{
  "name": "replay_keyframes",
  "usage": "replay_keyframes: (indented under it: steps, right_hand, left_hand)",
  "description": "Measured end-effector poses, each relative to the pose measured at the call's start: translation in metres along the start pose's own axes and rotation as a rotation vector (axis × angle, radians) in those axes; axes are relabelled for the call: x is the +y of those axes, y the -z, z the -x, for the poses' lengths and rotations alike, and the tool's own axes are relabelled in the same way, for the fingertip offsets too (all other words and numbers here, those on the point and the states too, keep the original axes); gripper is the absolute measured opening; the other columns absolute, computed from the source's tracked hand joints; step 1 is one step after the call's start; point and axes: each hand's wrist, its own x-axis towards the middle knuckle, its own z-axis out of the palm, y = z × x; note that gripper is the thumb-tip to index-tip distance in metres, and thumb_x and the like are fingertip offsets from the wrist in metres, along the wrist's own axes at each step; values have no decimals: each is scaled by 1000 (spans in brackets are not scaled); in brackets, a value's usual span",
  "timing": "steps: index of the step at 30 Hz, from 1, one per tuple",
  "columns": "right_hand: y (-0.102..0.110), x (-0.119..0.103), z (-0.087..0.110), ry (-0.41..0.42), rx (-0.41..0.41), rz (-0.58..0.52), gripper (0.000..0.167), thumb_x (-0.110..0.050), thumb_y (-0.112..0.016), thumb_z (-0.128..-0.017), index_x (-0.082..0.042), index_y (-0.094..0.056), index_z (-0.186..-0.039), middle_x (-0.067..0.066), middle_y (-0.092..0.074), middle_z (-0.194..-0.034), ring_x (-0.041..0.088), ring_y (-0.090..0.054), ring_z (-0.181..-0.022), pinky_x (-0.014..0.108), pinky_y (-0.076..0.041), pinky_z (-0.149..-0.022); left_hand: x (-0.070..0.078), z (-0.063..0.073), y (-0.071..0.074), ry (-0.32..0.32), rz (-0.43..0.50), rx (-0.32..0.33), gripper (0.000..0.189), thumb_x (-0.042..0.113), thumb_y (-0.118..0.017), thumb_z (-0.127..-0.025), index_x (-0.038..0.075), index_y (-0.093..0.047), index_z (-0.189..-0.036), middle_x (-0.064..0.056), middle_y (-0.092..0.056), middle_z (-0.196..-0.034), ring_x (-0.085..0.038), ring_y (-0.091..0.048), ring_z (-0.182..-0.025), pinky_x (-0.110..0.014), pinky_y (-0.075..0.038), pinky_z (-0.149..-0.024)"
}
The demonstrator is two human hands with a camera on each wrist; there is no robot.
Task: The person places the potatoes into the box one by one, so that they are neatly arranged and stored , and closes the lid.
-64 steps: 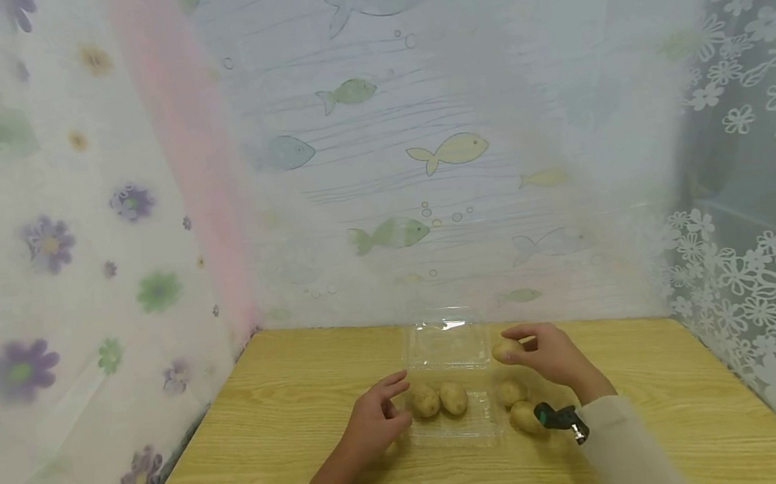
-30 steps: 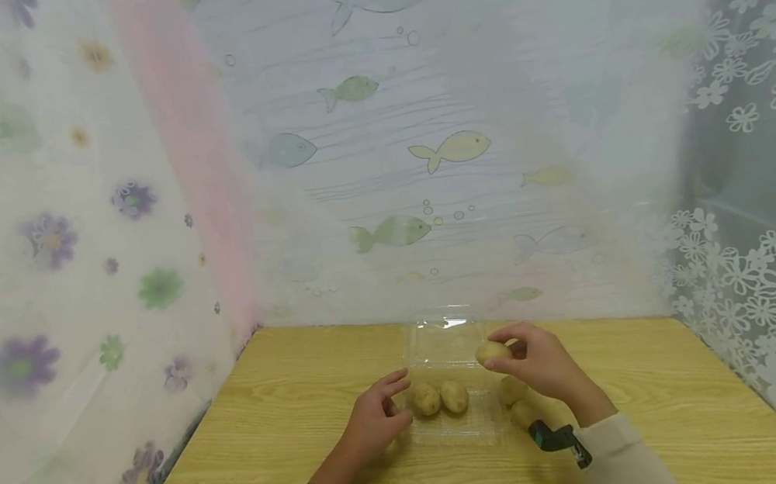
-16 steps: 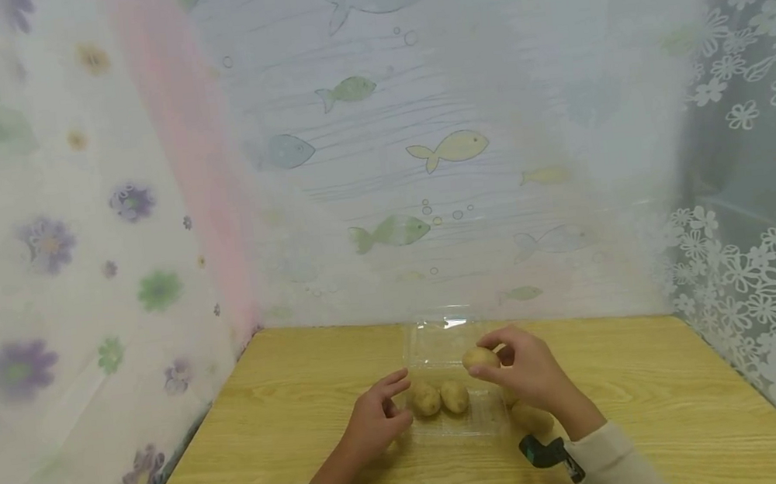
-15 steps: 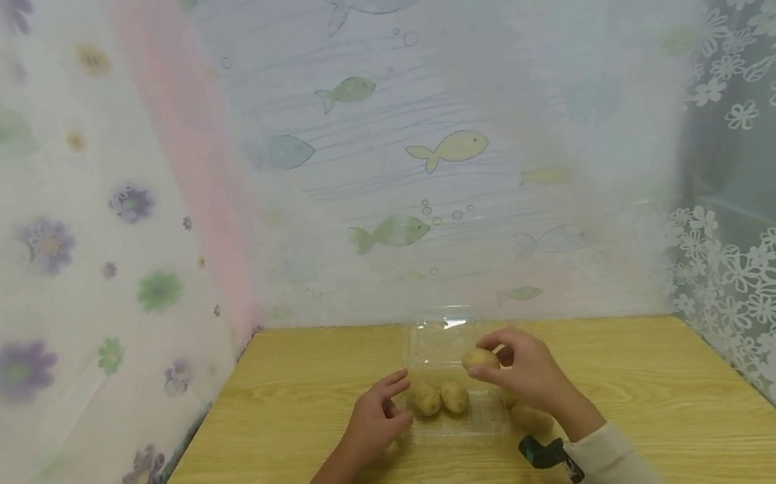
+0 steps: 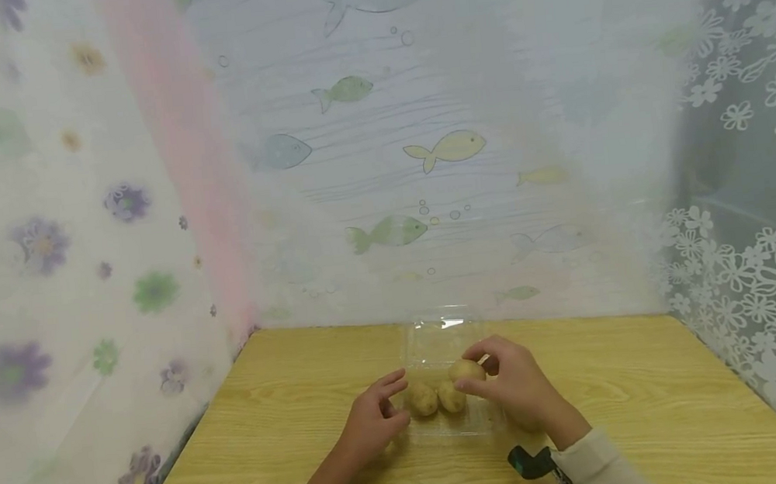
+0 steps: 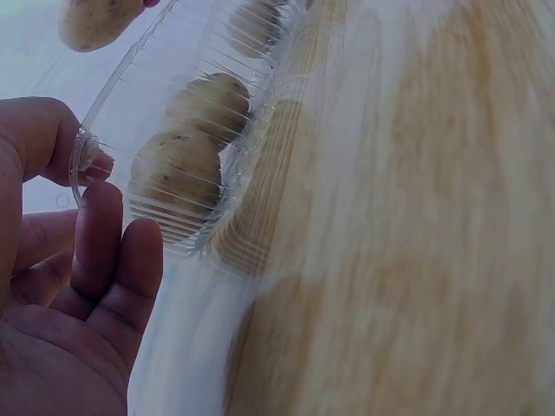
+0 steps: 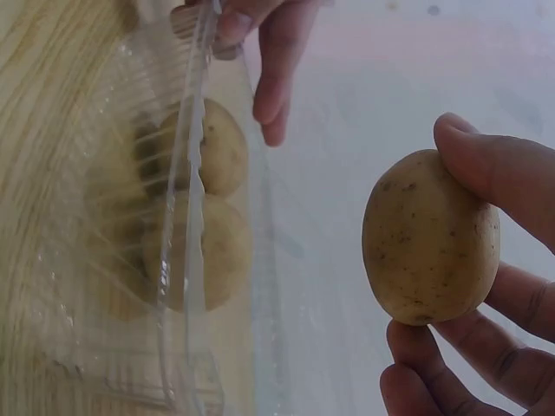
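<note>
My right hand [image 5: 514, 382] pinches a pale brown potato [image 7: 429, 238] between thumb and fingers, holding it above the clear plastic container. Two more potatoes [image 5: 423, 400] lie side by side in the container's base, toward its left end. The container [image 6: 113, 82] is a ribbed clamshell, its see-through lid [image 5: 439, 340] folded back toward the wall. At the left end, my left hand [image 5: 373, 422] grips the container's rim between thumb and finger. In the left wrist view, the base's ribbed wall stands in front of the potatoes.
To the container's right, a loose potato [image 5: 523, 421] on the wood-grain table [image 5: 292, 407] is mostly hidden under my right hand. A sheet printed with fish [image 5: 380, 157] hangs behind the table. Flowered sheets [image 5: 50, 306] close off both sides.
My right hand has carried its potato leftward and then lower, from beside the lid to over the container's base. My left hand keeps its place at the rim.
</note>
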Motion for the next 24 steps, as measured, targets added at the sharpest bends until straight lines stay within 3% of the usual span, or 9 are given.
replay_keyframes:
  steps: [4,12,18,24]
  right_hand:
    - [-6,-2,1,-18,-19,-21,44,-46,-90,-77,-27,-73,-113,-10,-68,-112,15,-64,-93,33,-56,-81]
    - [-19,-5,2,91,-41,-22,43,-42,-91,-76,-20,-75,-109,-7,-70,-108,15,-64,-87,28,-56,-75]
    - [-33,-3,5,131,-66,-2,46,-45,-92,-73,-20,-75,-108,-9,-70,-107,13,-64,-86,35,-58,-76]
    - [-42,-2,5,143,-99,7,44,-39,-93,-73,-19,-75,-107,-9,-70,-104,11,-65,-85,33,-59,-77]
  left_hand:
    - [-1,0,0,-4,-2,2,55,3,-67,-90,2,-59,-145,-4,-48,-159,-3,-54,-67,-20,-47,-58]
    - [-3,-1,0,-24,-3,8,55,2,-66,-89,-1,-59,-144,-7,-48,-159,-2,-53,-65,-19,-47,-57]
    - [-1,0,0,-4,4,1,57,3,-65,-90,2,-58,-146,-3,-48,-160,0,-51,-63,-19,-46,-56]
    - [0,1,1,-10,21,-7,58,3,-64,-90,1,-56,-148,-6,-48,-160,-1,-49,-60,-19,-46,-54]
